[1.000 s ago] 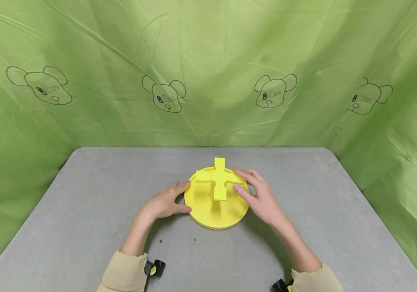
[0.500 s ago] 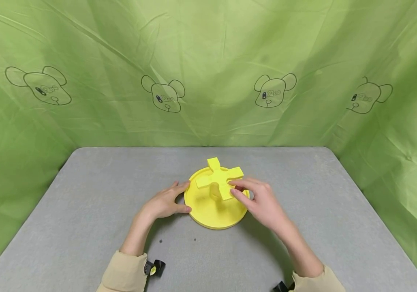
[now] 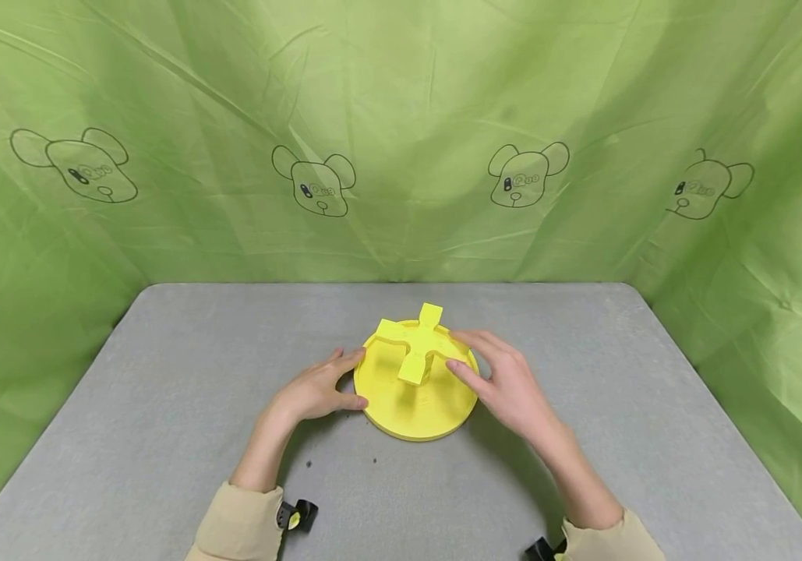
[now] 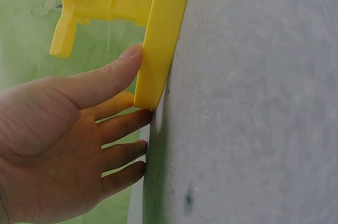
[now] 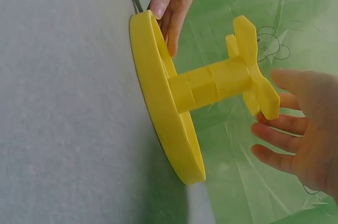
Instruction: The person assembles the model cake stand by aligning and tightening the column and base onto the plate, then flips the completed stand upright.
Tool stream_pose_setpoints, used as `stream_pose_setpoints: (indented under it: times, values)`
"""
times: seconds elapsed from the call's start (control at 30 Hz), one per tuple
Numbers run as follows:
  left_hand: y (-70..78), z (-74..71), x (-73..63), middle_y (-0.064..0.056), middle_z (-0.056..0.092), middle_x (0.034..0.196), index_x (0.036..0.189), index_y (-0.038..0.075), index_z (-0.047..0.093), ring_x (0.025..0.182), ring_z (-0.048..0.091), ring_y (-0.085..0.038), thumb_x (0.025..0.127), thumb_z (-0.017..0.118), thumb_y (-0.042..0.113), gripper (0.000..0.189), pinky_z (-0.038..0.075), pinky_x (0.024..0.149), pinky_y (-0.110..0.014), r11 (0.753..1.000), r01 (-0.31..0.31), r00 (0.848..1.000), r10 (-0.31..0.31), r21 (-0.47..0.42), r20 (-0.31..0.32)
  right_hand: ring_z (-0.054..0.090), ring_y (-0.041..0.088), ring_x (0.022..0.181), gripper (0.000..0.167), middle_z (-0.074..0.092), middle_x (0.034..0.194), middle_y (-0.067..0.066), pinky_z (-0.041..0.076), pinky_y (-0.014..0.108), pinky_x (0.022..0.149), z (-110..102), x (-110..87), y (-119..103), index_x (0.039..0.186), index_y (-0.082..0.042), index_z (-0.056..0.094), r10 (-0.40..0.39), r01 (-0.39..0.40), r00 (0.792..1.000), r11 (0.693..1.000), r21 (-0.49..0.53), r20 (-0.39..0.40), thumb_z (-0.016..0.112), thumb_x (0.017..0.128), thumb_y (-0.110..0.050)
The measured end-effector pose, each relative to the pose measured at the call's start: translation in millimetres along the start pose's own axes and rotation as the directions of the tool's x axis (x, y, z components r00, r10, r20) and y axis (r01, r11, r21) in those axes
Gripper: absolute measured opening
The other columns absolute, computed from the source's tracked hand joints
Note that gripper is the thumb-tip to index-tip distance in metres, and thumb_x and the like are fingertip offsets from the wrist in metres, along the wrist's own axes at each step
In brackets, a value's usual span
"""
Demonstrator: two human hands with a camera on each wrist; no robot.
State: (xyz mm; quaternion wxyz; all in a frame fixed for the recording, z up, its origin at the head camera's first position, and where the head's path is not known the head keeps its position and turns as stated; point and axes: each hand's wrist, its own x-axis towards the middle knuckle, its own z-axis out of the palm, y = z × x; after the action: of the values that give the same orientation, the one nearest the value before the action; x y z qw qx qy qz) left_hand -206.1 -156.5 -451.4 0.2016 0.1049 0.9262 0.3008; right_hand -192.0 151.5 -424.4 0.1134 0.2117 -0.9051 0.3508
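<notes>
A yellow round base (image 3: 415, 422) with a raised rim rests on the grey table. From its middle rises a yellow stem (image 5: 208, 85), topped by a yellow cross-shaped handle (image 3: 422, 340). My left hand (image 3: 318, 388) touches the base's left rim with its thumb and fingertips, the fingers fairly straight. In the left wrist view, the thumb (image 4: 113, 76) presses on the rim's edge. My right hand (image 3: 509, 383) is at the handle's right arm with fingers spread; in the right wrist view, the fingers (image 5: 280, 138) are loosely extended close by the handle's arm tip.
The grey table (image 3: 232, 343) reaches back to a green curtain (image 3: 401, 117) with bear-face outlines. Small dark specks (image 3: 376, 460) dot the table in front of the base. A black wrist device (image 3: 298, 515) sits at the left sleeve.
The cross-shaped handle has turned about the stem between frames. My right hand pinched one arm half a second ago and is now opened and farther back. Left hand and base stay put.
</notes>
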Motion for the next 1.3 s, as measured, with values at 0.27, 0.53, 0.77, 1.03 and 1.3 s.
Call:
stream_pose_setpoints:
  times: [0.27, 0.53, 0.77, 1.03, 1.3]
  values:
    - [-1.3, 2.4, 0.6, -0.014, 0.024, 0.171, 0.163, 0.02, 0.032, 0.159, 0.02, -0.041, 0.09, 0.08, 0.036, 0.089, 0.023, 0.124, -0.069, 1.0, 0.005, 1.0, -0.005, -0.001, 0.0, 0.07, 0.022, 0.115, 0.039, 0.074, 0.124, 0.002, 0.058, 0.046, 0.094, 1, -1.8, -1, 0.133, -0.014, 0.07, -0.03, 0.03, 0.999, 0.999, -0.019, -0.012, 0.075, 0.095, -0.024]
    - [0.2, 3.5, -0.3, -0.015, 0.023, 0.172, 0.163, 0.02, 0.032, 0.159, 0.02, -0.043, 0.09, 0.08, 0.036, 0.089, 0.023, 0.124, -0.069, 1.0, 0.006, 1.0, -0.006, -0.005, 0.005, 0.068, 0.017, 0.1, 0.039, 0.075, 0.121, 0.003, 0.058, 0.042, 0.084, -1, -3.2, -1, 0.133, -0.012, 0.07, -0.024, 0.024, 1.0, 0.999, -0.022, -0.017, 0.075, 0.096, -0.024]
    - [0.6, -0.9, -1.8, -0.018, 0.023, 0.171, 0.163, 0.019, 0.031, 0.158, 0.019, -0.045, 0.092, 0.078, 0.037, 0.087, 0.023, 0.123, -0.07, 1.0, -0.015, 1.0, 0.015, -0.01, 0.009, 0.071, 0.023, 0.104, 0.052, 0.074, 0.126, 0.007, 0.06, 0.047, 0.09, -1, -1.6, 4, 0.141, -0.011, 0.064, 0.013, -0.013, 0.999, 1.0, 0.0, 0.04, 0.076, 0.094, -0.031]
    - [-0.1, -5.2, -0.9, -0.018, 0.026, 0.17, 0.163, 0.018, 0.032, 0.158, 0.021, -0.043, 0.094, 0.076, 0.036, 0.084, 0.025, 0.123, -0.068, 1.0, -0.008, 1.0, 0.008, 0.018, -0.003, 0.071, 0.03, 0.109, 0.064, 0.072, 0.122, 0.012, 0.06, 0.049, 0.092, 4, 1.8, 21, 0.151, -0.01, 0.052, 0.051, -0.051, 0.988, 0.999, 0.0, 0.148, 0.076, 0.094, -0.026]
    - [-2.0, -1.1, 6.5, -0.019, 0.049, 0.158, 0.156, 0.01, 0.046, 0.149, 0.043, -0.042, 0.098, 0.071, 0.031, 0.066, 0.037, 0.12, -0.06, 0.999, -0.035, 0.99, 0.04, 0.037, -0.136, 0.071, 0.031, 0.112, 0.064, 0.069, 0.129, 0.013, 0.06, 0.045, 0.087, 11, -0.9, 39, 0.15, -0.01, 0.053, 0.086, -0.077, 0.985, 0.995, -0.066, 0.148, 0.077, 0.093, -0.027]
